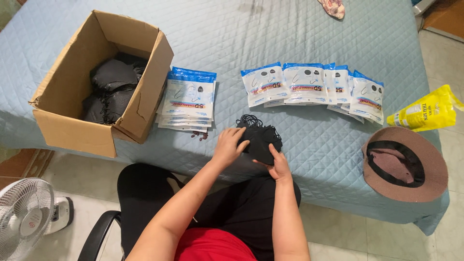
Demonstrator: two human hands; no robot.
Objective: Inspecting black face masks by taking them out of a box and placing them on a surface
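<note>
left hand: left hand point(227, 146) grasping the left edge of the stack of black masks point(259, 137), fingers curled over it
right hand: right hand point(279, 166) pinching the lower right edge of the same stack, thumb on top
masks: small black stack with ear loops spilling out, lying on the blue quilted cover point(290, 29) near its front edge, just in front of the person
box: open cardboard box point(104, 82) at 10 o'clock from the hands, more black masks inside
left packets: pile of white and blue packets point(189, 99) at 11 o'clock, touching the box side
right packets: fanned row of packets point(314, 87) at 1 o'clock, overlapping each other
hat: brown hat point(405, 164) at 3 o'clock, brim up, at the cover's corner
yellow bag: yellow bag point(425, 111) at 2 o'clock, beyond the hat
fan: white fan point(24, 215) on the floor at 8 o'clock
</note>
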